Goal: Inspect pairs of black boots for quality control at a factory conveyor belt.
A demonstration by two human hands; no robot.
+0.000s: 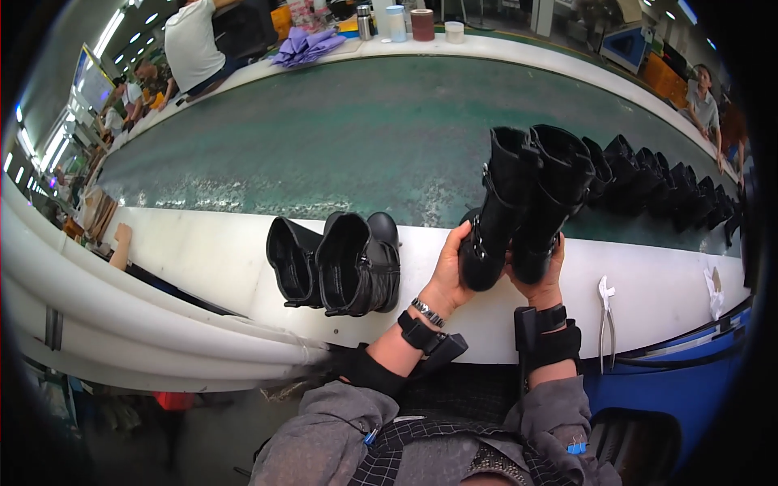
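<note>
Gripping a pair of black boots between my two hands, I have them in front of me at the near edge of the green belt (284, 130), over the white ledge (235, 255). My left hand (448, 274) is clamped on the left boot (504, 194), low on its outer side by the toe, the thumb up along it. My right hand (553, 275) is closed around the right boot (553, 190) from the other side, most of its fingers hidden behind the leather. Both toes are toward me, the shafts rise away from me with their openings at the top, and the two boots sit side by side, close together. Whether they touch the ledge below, I can't tell. To the left of my hands, well apart from them, another black pair (344, 271) rests on the ledge, shaft openings facing me. Beyond my right hand a row of black boots (668, 186) runs off along the belt to the right. Pliers (607, 320) lie on the ledge to the right of my right wrist. A metal bracelet (428, 312) circles my left wrist. Across the belt, a purple cloth (308, 47) lies bunched on the far ledge, left of a few containers (421, 24).
</note>
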